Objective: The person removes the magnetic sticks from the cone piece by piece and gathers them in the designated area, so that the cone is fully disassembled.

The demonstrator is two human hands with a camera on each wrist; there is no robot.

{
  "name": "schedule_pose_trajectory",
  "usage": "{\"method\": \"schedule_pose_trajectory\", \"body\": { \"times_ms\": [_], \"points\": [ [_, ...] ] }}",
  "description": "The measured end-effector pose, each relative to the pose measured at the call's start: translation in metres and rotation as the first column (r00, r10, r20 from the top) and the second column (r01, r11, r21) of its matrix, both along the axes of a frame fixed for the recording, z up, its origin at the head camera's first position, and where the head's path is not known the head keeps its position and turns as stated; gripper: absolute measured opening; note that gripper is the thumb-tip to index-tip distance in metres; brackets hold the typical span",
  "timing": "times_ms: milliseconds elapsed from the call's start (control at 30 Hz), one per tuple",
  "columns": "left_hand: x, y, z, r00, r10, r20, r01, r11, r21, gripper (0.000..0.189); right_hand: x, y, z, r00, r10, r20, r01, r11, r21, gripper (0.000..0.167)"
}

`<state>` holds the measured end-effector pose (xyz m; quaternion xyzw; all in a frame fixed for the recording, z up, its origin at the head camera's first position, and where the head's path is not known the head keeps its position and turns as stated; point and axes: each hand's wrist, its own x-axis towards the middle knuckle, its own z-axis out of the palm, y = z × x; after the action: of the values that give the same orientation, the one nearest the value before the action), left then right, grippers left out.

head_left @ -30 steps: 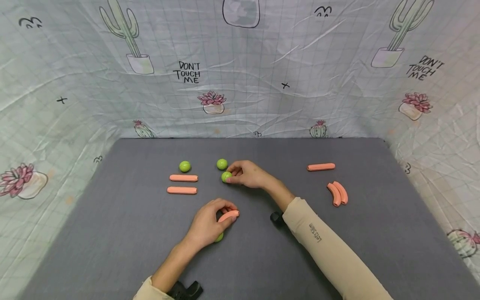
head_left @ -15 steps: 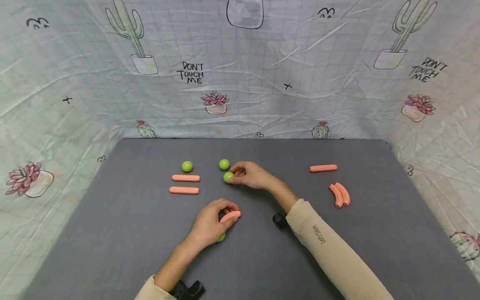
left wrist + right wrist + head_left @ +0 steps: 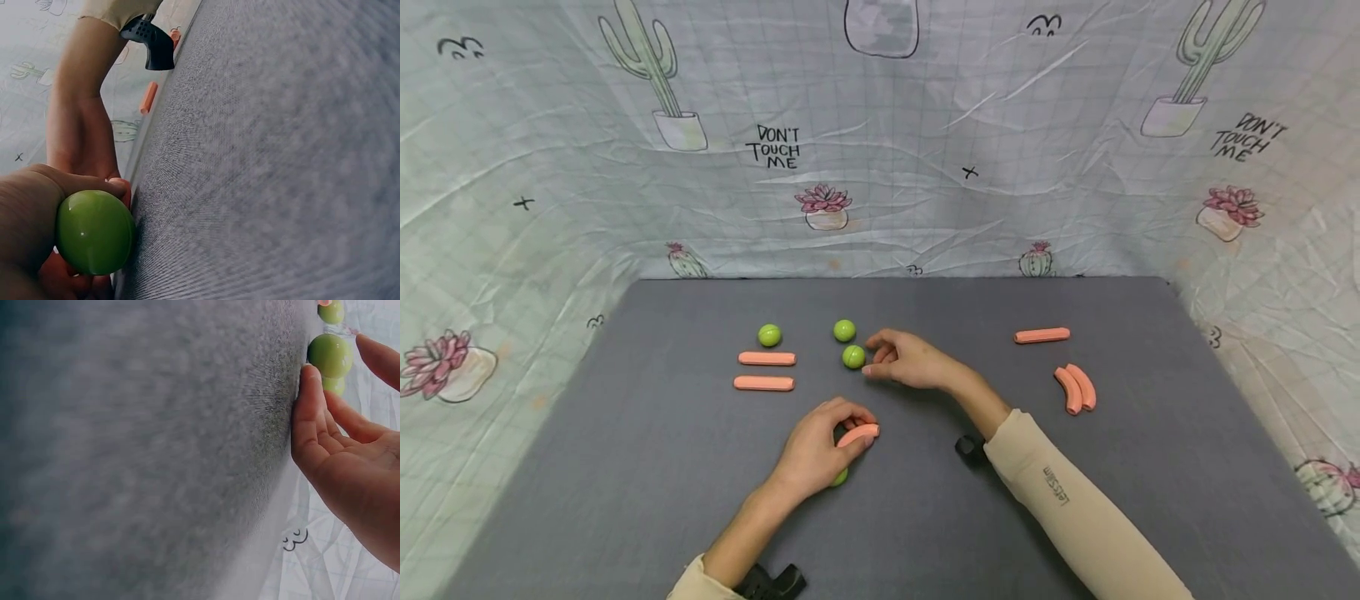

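My left hand pinches a curved pinkish-orange sausage between thumb and fingers, low over the grey table. A shiny green ball sits by the heel of that hand, partly hidden in the head view; the left wrist view shows the ball large beside the palm. My right hand holds nothing, its thumb and fingers spread apart. Just left of its fingertips lies another green ball, with a similar ball right behind it. In the right wrist view the nearer ball stands beyond the parted fingers.
At left, a green ball lies behind two straight sausages, the rear sausage and the front sausage. On the right are a straight sausage and two curved sausages side by side. A printed cloth surrounds the table.
My right hand has let go of the green ball and drawn back slightly to the right, fingers parted. The ball stays in place. The left hand keeps its hold on the sausage.
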<state>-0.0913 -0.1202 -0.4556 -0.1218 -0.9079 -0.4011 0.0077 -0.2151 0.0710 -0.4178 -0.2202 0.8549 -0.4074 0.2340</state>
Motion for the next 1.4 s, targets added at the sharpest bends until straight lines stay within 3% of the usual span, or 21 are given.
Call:
{"method": "schedule_pose_trajectory", "body": {
  "times_ms": [167,433,667,900,1133,1400],
  "points": [
    [0.000,0.001,0.002,1.000,-0.017,-0.016,0.018,1.000,0.007,0.015,0.006,0.010,-0.001,1.000,0.005,-0.008,-0.005,1.000,0.000,0.050],
    [0.004,-0.003,0.005,1.000,0.011,0.024,-0.011,1.000,0.025,0.020,0.012,0.025,-0.001,1.000,0.011,-0.003,-0.011,1.000,0.013,0.047],
    [0.006,-0.008,0.011,1.000,-0.013,0.021,0.014,0.998,-0.060,0.028,0.018,0.035,0.001,1.000,0.026,-0.006,-0.026,1.000,0.009,0.043],
    [0.006,-0.017,0.017,0.993,-0.055,0.104,0.070,0.988,-0.139,0.043,0.024,0.043,0.002,0.999,0.045,0.010,-0.045,0.999,0.012,0.041],
    [0.010,-0.025,0.028,0.984,-0.082,0.159,0.119,0.963,-0.240,0.058,0.030,0.049,0.003,0.997,0.072,-0.020,-0.071,0.997,0.020,0.038],
    [0.017,-0.028,0.031,0.985,-0.063,0.159,0.104,0.958,-0.266,0.054,0.038,0.056,0.003,0.998,0.070,-0.010,-0.070,0.998,0.001,0.034]
  ]
}}
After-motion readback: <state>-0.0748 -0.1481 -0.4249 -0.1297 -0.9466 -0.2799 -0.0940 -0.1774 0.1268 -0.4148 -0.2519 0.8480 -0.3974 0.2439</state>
